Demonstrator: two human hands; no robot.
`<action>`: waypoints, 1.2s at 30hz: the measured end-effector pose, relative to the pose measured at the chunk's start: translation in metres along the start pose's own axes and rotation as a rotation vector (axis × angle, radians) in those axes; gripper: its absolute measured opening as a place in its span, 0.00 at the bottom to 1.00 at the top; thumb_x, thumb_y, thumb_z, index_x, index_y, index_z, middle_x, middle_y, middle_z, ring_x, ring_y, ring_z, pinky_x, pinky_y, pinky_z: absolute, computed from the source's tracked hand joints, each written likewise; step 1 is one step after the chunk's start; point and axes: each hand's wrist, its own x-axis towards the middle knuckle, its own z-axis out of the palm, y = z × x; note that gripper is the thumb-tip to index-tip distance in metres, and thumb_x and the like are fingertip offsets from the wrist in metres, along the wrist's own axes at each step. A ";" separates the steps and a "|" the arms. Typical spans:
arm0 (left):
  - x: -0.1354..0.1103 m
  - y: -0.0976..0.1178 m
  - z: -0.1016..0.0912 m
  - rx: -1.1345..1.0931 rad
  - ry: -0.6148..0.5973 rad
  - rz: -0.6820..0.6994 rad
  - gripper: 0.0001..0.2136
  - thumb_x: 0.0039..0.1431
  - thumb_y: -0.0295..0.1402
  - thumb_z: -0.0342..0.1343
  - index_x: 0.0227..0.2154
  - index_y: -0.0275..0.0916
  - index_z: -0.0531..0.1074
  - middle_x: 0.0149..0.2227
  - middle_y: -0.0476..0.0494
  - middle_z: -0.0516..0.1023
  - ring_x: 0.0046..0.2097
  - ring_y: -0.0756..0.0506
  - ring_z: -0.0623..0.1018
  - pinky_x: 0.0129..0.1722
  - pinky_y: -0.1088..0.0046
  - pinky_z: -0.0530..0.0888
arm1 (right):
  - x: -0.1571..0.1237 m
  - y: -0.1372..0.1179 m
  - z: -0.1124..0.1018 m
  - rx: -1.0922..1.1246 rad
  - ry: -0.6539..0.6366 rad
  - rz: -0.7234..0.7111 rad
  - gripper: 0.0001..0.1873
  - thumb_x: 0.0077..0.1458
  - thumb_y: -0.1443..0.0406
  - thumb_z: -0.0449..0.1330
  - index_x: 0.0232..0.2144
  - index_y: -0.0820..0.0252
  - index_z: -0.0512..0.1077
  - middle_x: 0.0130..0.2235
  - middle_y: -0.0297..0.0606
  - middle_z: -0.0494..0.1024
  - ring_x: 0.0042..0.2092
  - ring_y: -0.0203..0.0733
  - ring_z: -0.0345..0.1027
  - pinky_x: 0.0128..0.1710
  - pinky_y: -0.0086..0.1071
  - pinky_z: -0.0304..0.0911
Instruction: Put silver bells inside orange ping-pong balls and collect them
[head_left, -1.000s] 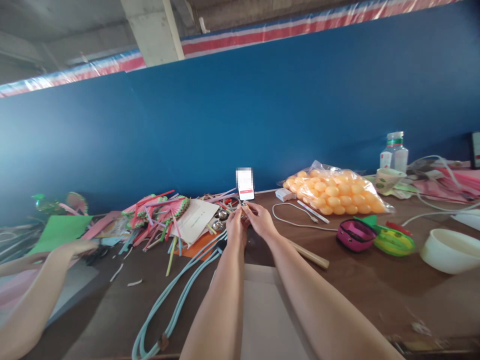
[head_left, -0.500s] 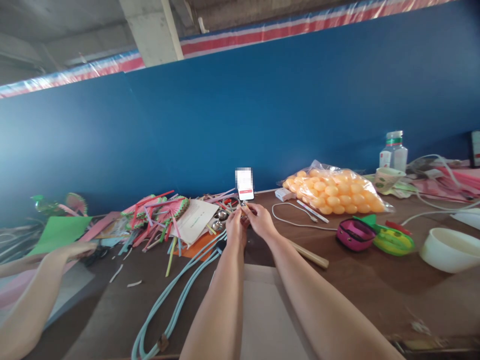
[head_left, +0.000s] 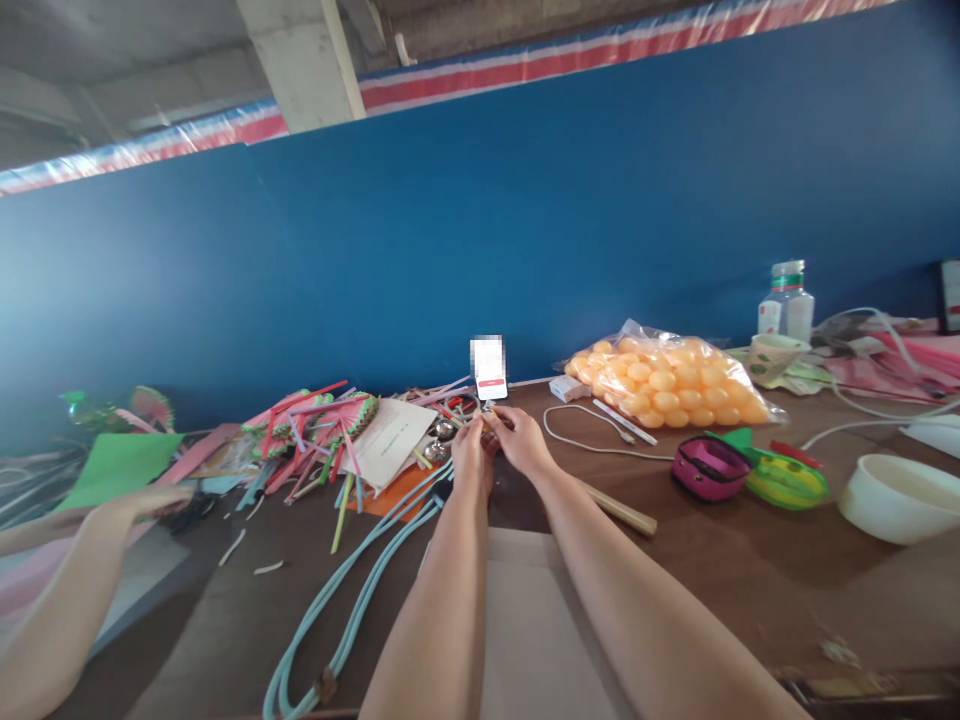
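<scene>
My left hand (head_left: pixel 471 452) and my right hand (head_left: pixel 519 438) meet over the middle of the brown table (head_left: pixel 712 560), fingers pinched together on something small that I cannot make out. Just beyond them a phone (head_left: pixel 490 372) stands upright against the blue wall. Light-blue tubes (head_left: pixel 352 590) run from under my left hand toward the near edge. A wooden stick (head_left: pixel 619 508) lies under my right forearm. A cardboard sheet (head_left: pixel 525 630) lies between my arms.
A pile of coloured straws and paper fans (head_left: pixel 315 430) lies at the left. A bag of orange balls (head_left: pixel 667 385), a white cable (head_left: pixel 592 440), a pink case (head_left: pixel 709 468), a white bowl (head_left: pixel 896 495) and a bottle (head_left: pixel 786 305) sit at the right. Another person's arm (head_left: pixel 82 560) reaches in at left.
</scene>
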 end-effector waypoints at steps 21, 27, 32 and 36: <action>0.001 -0.002 0.002 -0.002 0.035 0.002 0.12 0.48 0.34 0.66 0.34 0.32 0.75 0.29 0.41 0.78 0.30 0.47 0.78 0.32 0.72 0.73 | -0.004 -0.010 0.001 0.137 -0.017 0.094 0.15 0.57 0.56 0.58 0.40 0.58 0.77 0.39 0.39 0.81 0.39 0.43 0.76 0.39 0.32 0.69; -0.002 0.000 0.003 0.007 0.040 -0.008 0.12 0.48 0.34 0.66 0.33 0.33 0.74 0.28 0.43 0.77 0.28 0.49 0.77 0.29 0.74 0.72 | -0.003 -0.007 0.001 0.114 -0.026 0.060 0.15 0.57 0.56 0.58 0.39 0.58 0.77 0.39 0.40 0.81 0.41 0.45 0.76 0.40 0.33 0.69; 0.000 -0.001 0.002 0.015 0.032 -0.006 0.13 0.48 0.35 0.66 0.33 0.33 0.74 0.27 0.44 0.77 0.28 0.49 0.77 0.29 0.74 0.72 | -0.002 -0.005 0.001 0.099 -0.022 0.052 0.15 0.57 0.56 0.58 0.39 0.58 0.77 0.39 0.40 0.81 0.41 0.45 0.76 0.41 0.34 0.69; 0.001 -0.002 0.000 0.013 0.023 -0.002 0.12 0.48 0.34 0.66 0.34 0.33 0.74 0.28 0.44 0.77 0.29 0.49 0.77 0.31 0.74 0.72 | -0.003 -0.004 0.001 0.099 -0.010 0.055 0.15 0.57 0.55 0.58 0.38 0.58 0.77 0.38 0.40 0.81 0.41 0.44 0.76 0.41 0.33 0.69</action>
